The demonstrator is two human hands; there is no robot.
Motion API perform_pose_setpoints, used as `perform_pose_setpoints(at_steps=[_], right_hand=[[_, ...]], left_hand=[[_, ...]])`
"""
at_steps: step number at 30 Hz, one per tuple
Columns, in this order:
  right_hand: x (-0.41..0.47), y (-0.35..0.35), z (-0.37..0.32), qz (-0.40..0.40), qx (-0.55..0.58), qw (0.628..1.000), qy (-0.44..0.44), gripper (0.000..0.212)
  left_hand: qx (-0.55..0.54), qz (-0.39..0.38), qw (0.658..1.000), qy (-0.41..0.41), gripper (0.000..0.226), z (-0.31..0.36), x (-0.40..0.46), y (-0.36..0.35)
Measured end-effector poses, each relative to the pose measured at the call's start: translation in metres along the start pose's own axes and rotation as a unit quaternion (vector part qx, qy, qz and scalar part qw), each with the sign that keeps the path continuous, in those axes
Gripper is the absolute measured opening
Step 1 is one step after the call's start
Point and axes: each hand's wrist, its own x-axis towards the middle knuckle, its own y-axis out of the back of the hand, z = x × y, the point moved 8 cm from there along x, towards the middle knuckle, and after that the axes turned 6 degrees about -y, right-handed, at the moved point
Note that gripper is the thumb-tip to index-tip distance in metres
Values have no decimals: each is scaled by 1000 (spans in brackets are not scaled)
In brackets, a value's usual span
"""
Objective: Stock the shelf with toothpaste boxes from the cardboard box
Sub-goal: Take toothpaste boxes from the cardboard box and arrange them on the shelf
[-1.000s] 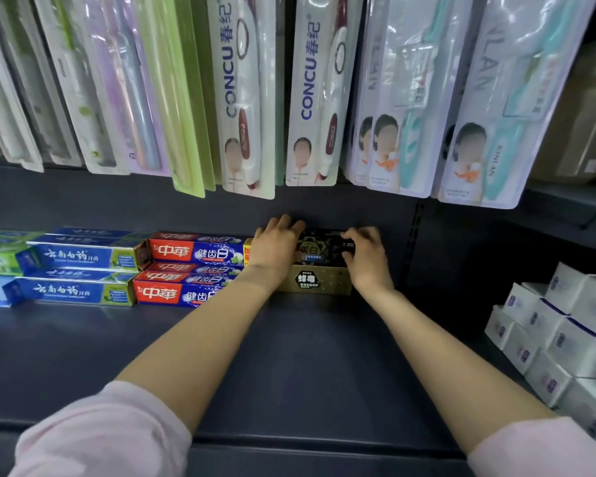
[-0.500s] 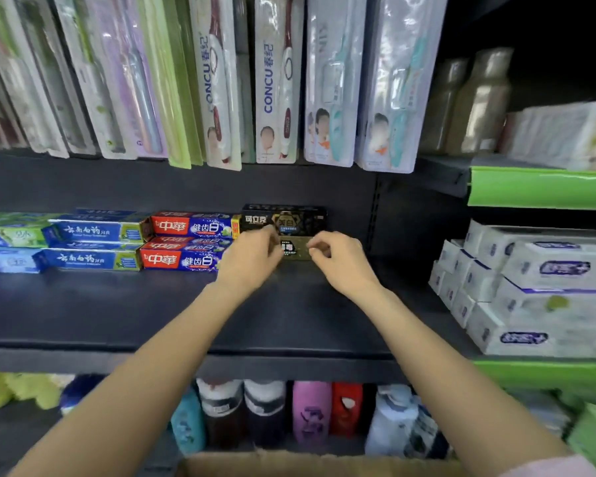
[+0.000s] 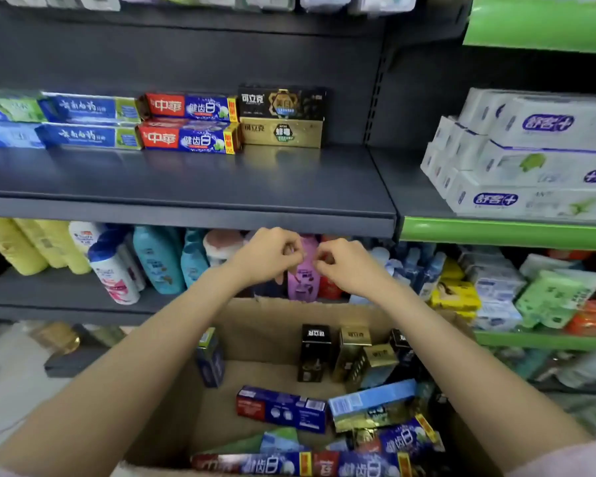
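The grey shelf (image 3: 193, 187) holds a back row of stacked toothpaste boxes: blue ones (image 3: 90, 122), red-and-blue ones (image 3: 190, 123), and a black box (image 3: 283, 101) lying on a gold box (image 3: 282, 133) at the right end. My left hand (image 3: 267, 258) and my right hand (image 3: 346, 265) hover side by side below the shelf's front edge, above the cardboard box (image 3: 272, 328); both have curled fingers and hold nothing. The cardboard box contains several toothpaste boxes, some black and gold ones (image 3: 350, 352) upright, others (image 3: 283, 407) lying flat.
Shampoo bottles (image 3: 155, 259) fill the shelf beneath. To the right, a green-edged shelf (image 3: 506, 232) carries stacked white toothpaste boxes (image 3: 537, 156), with assorted packets (image 3: 496, 294) below. Toothbrush packs hang along the top edge.
Both hands let go of the black and gold boxes on the shelf and drew back and down over the cardboard box. The view tilted down, revealing the box's contents.
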Motion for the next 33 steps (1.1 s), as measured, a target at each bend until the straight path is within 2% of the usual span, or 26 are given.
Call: perform_pose_setpoints(at_steps=[6,9,12,15,17,21,23,25,27,31,33], right_hand=[[-14,-83,66,-97,-105,988,-63,25],[-21,-118,100,-152,-160,971,-92,35],[-31,-141,124,-181,-161,963,-123,51],[-36,-149,129,-131,-203,965,-105,56],[-36,-149,126,-100,-232,963,-90,51],[-35,-149,130,-91,-231,965,-87,36],[-37,-149,133,-106,-199,970,-87,40],[-40,-140,130,-114,-133,980,-90,42],[-41,-121,121,-94,-80,990,-73,39],[-38,-71,100,-12,-4,999,-50,33],[-38,-48,89,33,40,998,-45,37]], left_hand=[[54,-123,990,48,17,-37,-14,-102],[111,-190,975,35,34,-48,-20,-148],[129,-245,961,23,57,-54,-30,-185],[196,-246,949,31,73,-59,-39,-207],[232,-224,946,43,77,-60,-40,-210],[251,-198,947,29,59,-55,-41,-214],[192,-191,962,40,56,-57,-44,-213],[41,-172,981,79,52,-61,-48,-202],[-91,-139,982,93,49,-61,-49,-183],[-230,-8,965,126,45,-60,-41,-133],[-237,63,961,129,43,-52,-36,-105]])
